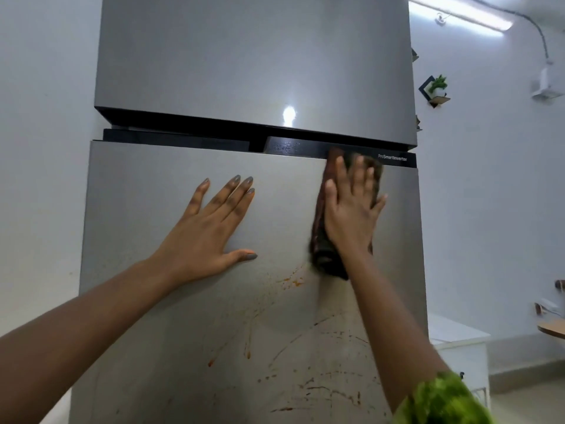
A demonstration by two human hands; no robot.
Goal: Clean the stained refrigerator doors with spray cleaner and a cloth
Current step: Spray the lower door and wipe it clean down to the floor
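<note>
A silver two-door refrigerator fills the view, with its upper door (pixel 250 56) above a black band and its lower door (pixel 146 301) below. Orange and brown stains (pixel 293 281) streak the lower door's middle and bottom. My right hand (pixel 348 215) presses a dark brown cloth (pixel 324 255) flat against the lower door near its top right corner, fingers spread over it. My left hand (pixel 208 234) lies flat on the lower door to the left, fingers apart, holding nothing. No spray cleaner is in view.
A white wall stands close on the left. To the right are a white cabinet (pixel 458 341), the edge of a wooden table (pixel 553 327), a small wall shelf with a plant (pixel 435 88) and a ceiling tube light (pixel 458 10).
</note>
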